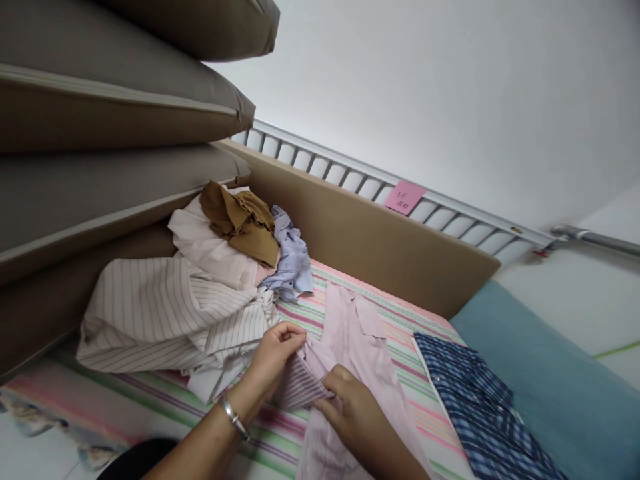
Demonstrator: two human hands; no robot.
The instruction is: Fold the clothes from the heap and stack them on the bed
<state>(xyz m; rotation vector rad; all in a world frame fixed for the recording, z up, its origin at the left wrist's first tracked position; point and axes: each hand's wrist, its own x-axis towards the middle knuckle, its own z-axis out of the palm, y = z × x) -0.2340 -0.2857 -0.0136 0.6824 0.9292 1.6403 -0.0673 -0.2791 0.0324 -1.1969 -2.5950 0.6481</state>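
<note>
A pale pink shirt (pixel 357 337) lies lengthwise on the striped sheet (pixel 280 437), partly folded. My left hand (pixel 280 350), with a silver bangle at the wrist, pinches the upper edge of a finely striped sleeve end of this shirt. The lower corner of the same sleeve end is gripped by my right hand (pixel 345 400), between thumb and fingers. Between the two hands the striped cloth is stretched at a slant. The shirt's lower part runs beneath my right forearm.
Left of my hands is a heap with a striped white garment (pixel 165 307), a brown garment (pixel 245 223) and a light blue garment (pixel 293 257). A folded navy checked shirt (pixel 475 393) lies right. Cushions (pixel 125 100) are stacked left; a cardboard panel (pixel 360 233) stands behind.
</note>
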